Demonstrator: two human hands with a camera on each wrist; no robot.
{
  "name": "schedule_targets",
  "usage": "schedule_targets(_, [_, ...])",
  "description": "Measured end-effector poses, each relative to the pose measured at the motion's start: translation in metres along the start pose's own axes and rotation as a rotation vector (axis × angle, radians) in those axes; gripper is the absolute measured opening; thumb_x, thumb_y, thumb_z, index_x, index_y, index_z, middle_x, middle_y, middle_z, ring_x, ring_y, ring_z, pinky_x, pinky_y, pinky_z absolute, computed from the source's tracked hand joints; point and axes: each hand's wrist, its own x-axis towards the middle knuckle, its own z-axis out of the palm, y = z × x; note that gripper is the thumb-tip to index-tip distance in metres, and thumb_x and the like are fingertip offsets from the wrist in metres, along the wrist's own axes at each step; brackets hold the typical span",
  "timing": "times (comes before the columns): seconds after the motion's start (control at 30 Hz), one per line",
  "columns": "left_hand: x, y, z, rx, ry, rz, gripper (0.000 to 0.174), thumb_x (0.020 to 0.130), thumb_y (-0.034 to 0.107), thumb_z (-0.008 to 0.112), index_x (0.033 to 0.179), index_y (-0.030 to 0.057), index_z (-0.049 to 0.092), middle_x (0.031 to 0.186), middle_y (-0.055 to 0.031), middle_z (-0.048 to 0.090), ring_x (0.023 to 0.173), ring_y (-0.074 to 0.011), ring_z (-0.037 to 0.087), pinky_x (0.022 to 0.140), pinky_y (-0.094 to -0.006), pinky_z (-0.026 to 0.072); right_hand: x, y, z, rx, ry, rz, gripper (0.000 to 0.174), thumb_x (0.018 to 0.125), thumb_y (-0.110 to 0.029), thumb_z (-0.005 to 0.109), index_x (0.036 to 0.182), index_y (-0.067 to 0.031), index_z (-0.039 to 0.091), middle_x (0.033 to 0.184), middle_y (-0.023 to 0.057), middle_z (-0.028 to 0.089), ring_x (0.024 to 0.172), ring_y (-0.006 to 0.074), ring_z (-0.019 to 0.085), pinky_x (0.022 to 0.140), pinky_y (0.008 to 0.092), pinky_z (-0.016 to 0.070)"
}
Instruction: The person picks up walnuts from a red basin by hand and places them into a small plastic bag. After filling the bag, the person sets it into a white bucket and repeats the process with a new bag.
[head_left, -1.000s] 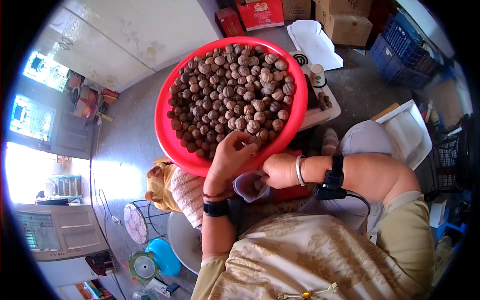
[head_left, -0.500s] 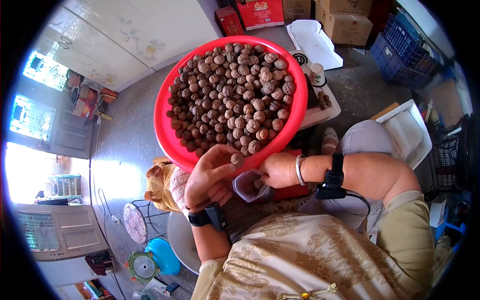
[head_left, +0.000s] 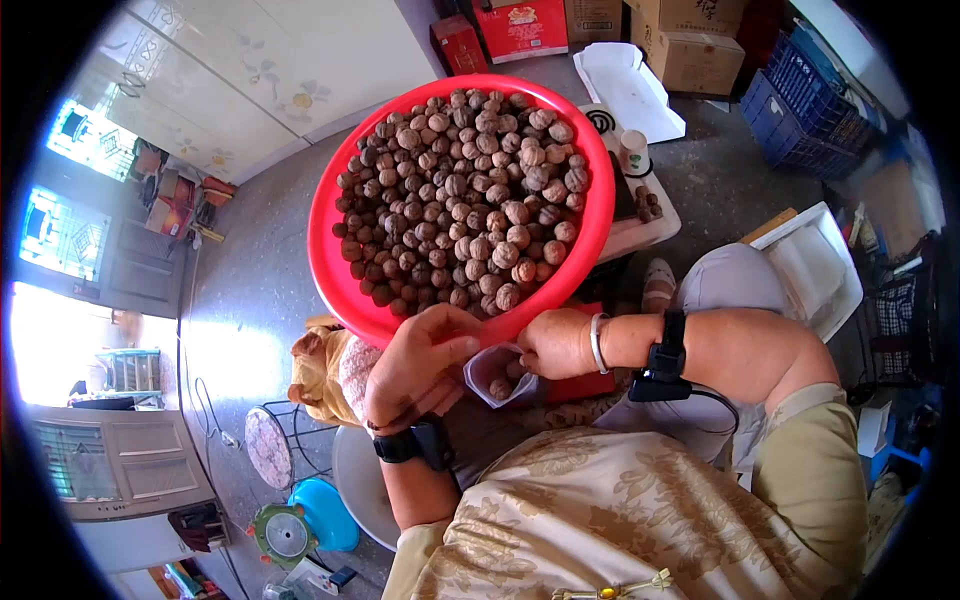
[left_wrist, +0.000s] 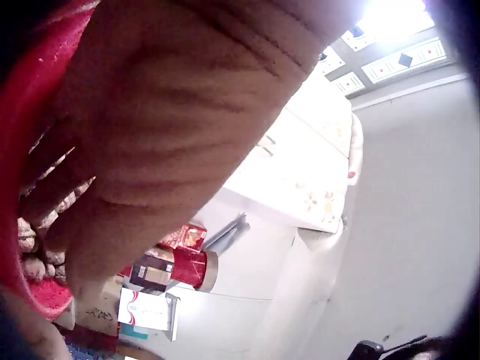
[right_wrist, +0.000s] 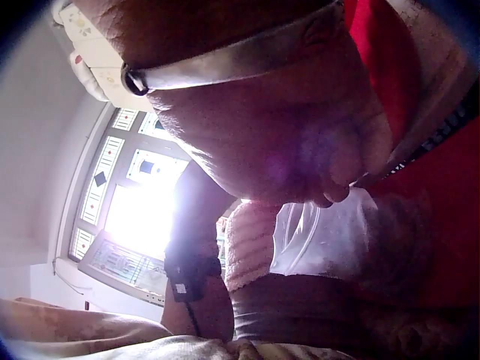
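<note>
Walnuts (head_left: 460,190) fill much of a red basin (head_left: 325,270). Below its near rim, my right hand (head_left: 560,342), with a bangle at its wrist, grips the edge of a clear plastic bag (head_left: 478,372); several walnuts show inside. In the right wrist view the curled fingers of my right hand (right_wrist: 300,142) are at the top of the bag (right_wrist: 322,232). My left hand (head_left: 420,355) is just left of the bag's mouth, fingers loosely bent, no walnut visible in it. The left wrist view shows my left hand (left_wrist: 157,127) large beside the basin (left_wrist: 45,75).
Right of the basin, a low stand (head_left: 650,232) holds a paper cup (head_left: 634,150) and a few small brown pieces. A white tray (head_left: 630,90), cartons (head_left: 700,60) and blue crates (head_left: 800,120) lie beyond. A dog (head_left: 320,375) is left of my left arm, near a stool (head_left: 270,447).
My left hand moved from over the basin's near edge back toward the bag, and the walnut it held half a second ago is out of its fingers. More walnut surface shows in the bag.
</note>
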Motion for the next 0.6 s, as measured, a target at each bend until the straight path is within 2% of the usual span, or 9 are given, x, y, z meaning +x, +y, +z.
schedule_targets(0.03, [0.005, -0.002, 0.003, 0.0, 0.0, 0.0, 0.023, 0.091, 0.004, 0.07, 0.112, -0.0022, 0.063, 0.101, -0.0052, 0.066, 0.077, -0.0105, 0.06, 0.07, -0.025, 0.0516, 0.001, 0.001, 0.001, -0.001, -0.02, 0.022, 0.029, 0.086, -0.03, 0.067, 0.099, -0.0059, 0.075, 0.095, 0.0206, 0.073, 0.094, 0.0366, 0.071, 0.086, 0.0459, 0.055])
schedule_targets(0.1, [0.022, -0.008, 0.008, 0.179, 0.187, 0.134, 0.022, 0.091, 0.009, 0.071, 0.109, -0.0012, 0.064, 0.091, -0.0036, 0.066, 0.074, -0.0103, 0.059, 0.068, -0.0267, 0.0514, 0.003, 0.004, 0.004, -0.003, -0.027, 0.02, 0.029, 0.086, -0.03, 0.067, 0.099, -0.0061, 0.075, 0.095, 0.0206, 0.073, 0.094, 0.0365, 0.071, 0.086, 0.0458, 0.055])
schedule_targets(0.2, [0.048, -0.023, 0.011, 0.383, 0.236, 0.166, 0.027, 0.088, 0.014, 0.074, 0.11, 0.0018, 0.067, 0.084, -0.0072, 0.068, 0.073, -0.0148, 0.062, 0.07, -0.0303, 0.0527, 0.002, 0.0, 0.0, -0.001, -0.047, 0.031, 0.028, 0.086, -0.03, 0.067, 0.099, -0.006, 0.076, 0.095, 0.0208, 0.073, 0.094, 0.0366, 0.071, 0.086, 0.0456, 0.0549])
schedule_targets(0.23, [0.055, -0.024, 0.015, 0.383, 0.235, 0.165, 0.027, 0.088, 0.014, 0.074, 0.11, 0.0018, 0.067, 0.084, -0.0072, 0.068, 0.073, -0.0148, 0.062, 0.07, -0.0303, 0.0527, 0.002, -0.001, -0.001, 0.004, -0.057, 0.046, 0.028, 0.086, -0.029, 0.067, 0.098, -0.0058, 0.076, 0.095, 0.0209, 0.073, 0.095, 0.0367, 0.071, 0.086, 0.0455, 0.0548])
schedule_targets(0.3, [0.068, -0.025, 0.022, 0.607, 0.235, 0.101, 0.031, 0.087, 0.019, 0.077, 0.112, 0.0039, 0.069, 0.081, -0.0088, 0.068, 0.075, -0.0137, 0.062, 0.068, -0.0305, 0.0513, 0.002, 0.0, 0.0, 0.0, -0.049, 0.048, 0.028, 0.086, -0.029, 0.067, 0.097, -0.005, 0.076, 0.094, 0.0213, 0.073, 0.094, 0.0372, 0.071, 0.086, 0.0458, 0.0548])
schedule_targets(0.33, [0.071, -0.027, 0.024, 0.645, 0.264, 0.145, 0.035, 0.084, 0.023, 0.079, 0.111, 0.0034, 0.07, 0.077, -0.0132, 0.068, 0.07, -0.0176, 0.064, 0.066, -0.0337, 0.0519, 0.002, 0.0, 0.001, -0.005, -0.041, 0.05, 0.028, 0.085, -0.028, 0.067, 0.097, -0.0043, 0.076, 0.093, 0.0217, 0.073, 0.094, 0.0376, 0.071, 0.086, 0.046, 0.0547])
schedule_targets(0.47, [0.083, -0.024, 0.028, 0.779, 0.261, 0.122, 0.036, 0.082, 0.027, 0.08, 0.108, 0.0037, 0.071, 0.078, -0.0157, 0.069, 0.07, -0.0215, 0.066, 0.067, -0.0353, 0.0531, 0.003, 0.004, 0.005, 0.019, -0.004, 0.014, 0.029, 0.085, -0.028, 0.066, 0.094, -0.0029, 0.076, 0.091, 0.0234, 0.072, 0.092, 0.0391, 0.071, 0.085, 0.0466, 0.0548])
schedule_targets(0.53, [0.091, -0.032, 0.026, 0.892, 0.29, 0.204, 0.037, 0.08, 0.029, 0.081, 0.104, 0.0035, 0.072, 0.079, -0.0182, 0.069, 0.071, -0.0249, 0.067, 0.069, -0.0359, 0.0546, 0.004, 0.005, 0.007, -0.013, 0.012, -0.008, 0.03, 0.085, -0.029, 0.065, 0.093, -0.0023, 0.075, 0.089, 0.0246, 0.072, 0.09, 0.0404, 0.071, 0.084, 0.0471, 0.055])
schedule_targets(0.6, [0.092, -0.033, 0.025, 0.879, 0.294, 0.215, 0.036, 0.079, 0.029, 0.081, 0.103, 0.0025, 0.072, 0.078, -0.0174, 0.069, 0.072, -0.023, 0.068, 0.07, -0.0346, 0.055, 0.004, 0.006, 0.007, -0.004, 0.011, -0.013, 0.03, 0.085, -0.029, 0.064, 0.092, -0.0021, 0.075, 0.089, 0.0248, 0.071, 0.089, 0.0408, 0.071, 0.084, 0.0474, 0.055])
